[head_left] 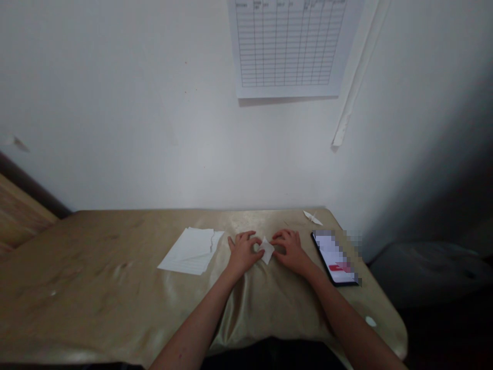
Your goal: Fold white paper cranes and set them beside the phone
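Head view shows both hands low on the counter (115, 257), which is covered with a shiny beige cloth. Left hand (242, 252) and right hand (291, 248) pinch a small folded white paper (266, 251) between them, at the middle of the counter. A stack of white sheets (190, 251) lies just left of the left hand. A phone (334, 257) lies right of the right hand, and a small folded paper figure (313, 217) rests near the far edge. On the wall hangs a printed grid sheet (287, 43).

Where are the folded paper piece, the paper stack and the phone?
folded paper piece (266, 252): head view, its white middle.
paper stack (190, 250): head view, top sheet's middle.
phone (334, 258): head view, its screen.
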{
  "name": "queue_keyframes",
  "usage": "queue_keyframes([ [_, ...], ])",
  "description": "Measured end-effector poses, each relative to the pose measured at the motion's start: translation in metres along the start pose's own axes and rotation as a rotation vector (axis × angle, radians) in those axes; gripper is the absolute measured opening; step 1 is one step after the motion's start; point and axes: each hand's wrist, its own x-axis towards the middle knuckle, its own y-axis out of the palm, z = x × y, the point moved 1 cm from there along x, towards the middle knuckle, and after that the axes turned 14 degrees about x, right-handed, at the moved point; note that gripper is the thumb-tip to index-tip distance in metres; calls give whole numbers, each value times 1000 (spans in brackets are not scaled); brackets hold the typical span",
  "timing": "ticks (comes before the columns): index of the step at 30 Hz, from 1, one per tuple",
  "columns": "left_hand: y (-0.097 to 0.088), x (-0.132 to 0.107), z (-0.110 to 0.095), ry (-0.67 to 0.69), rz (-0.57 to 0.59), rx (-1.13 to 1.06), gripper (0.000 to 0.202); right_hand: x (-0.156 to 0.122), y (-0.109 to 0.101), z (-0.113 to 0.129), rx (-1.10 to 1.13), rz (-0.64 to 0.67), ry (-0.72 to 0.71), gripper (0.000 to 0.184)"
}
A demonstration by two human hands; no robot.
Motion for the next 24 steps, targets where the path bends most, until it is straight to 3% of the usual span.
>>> queue_keyframes([
  [11,-7,-3,2,47,57,40,39,0,1,1,26,-15,-4,23],
  [24,-6,-4,2,85,71,54,45,0,9,4,-47,-24,26,22],
])
